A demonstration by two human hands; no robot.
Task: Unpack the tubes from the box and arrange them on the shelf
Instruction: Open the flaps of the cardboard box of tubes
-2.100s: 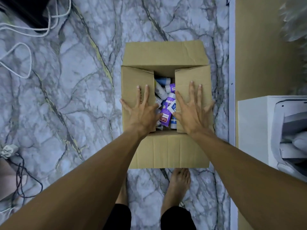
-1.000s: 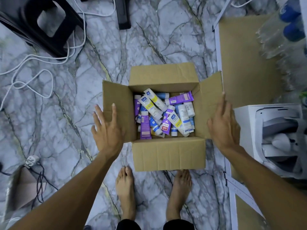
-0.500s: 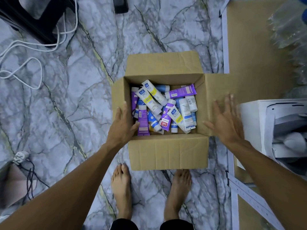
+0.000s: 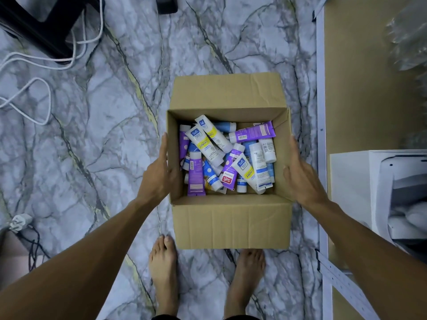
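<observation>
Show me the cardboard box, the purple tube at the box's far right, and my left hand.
cardboard box [image 4: 231, 224]: head view, near outer wall.
purple tube [image 4: 253, 132]: head view, middle of its body.
left hand [image 4: 158, 175]: head view, back of the hand.

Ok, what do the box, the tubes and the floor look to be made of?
The box looks like matte brown corrugated cardboard: ribbed lines and creases on its flaps. The tubes seem soft plastic, smooth and slightly glossy, with printed labels. The floor looks like marble or marble-print tile, grey-veined with a sheen; I cannot tell which.
</observation>
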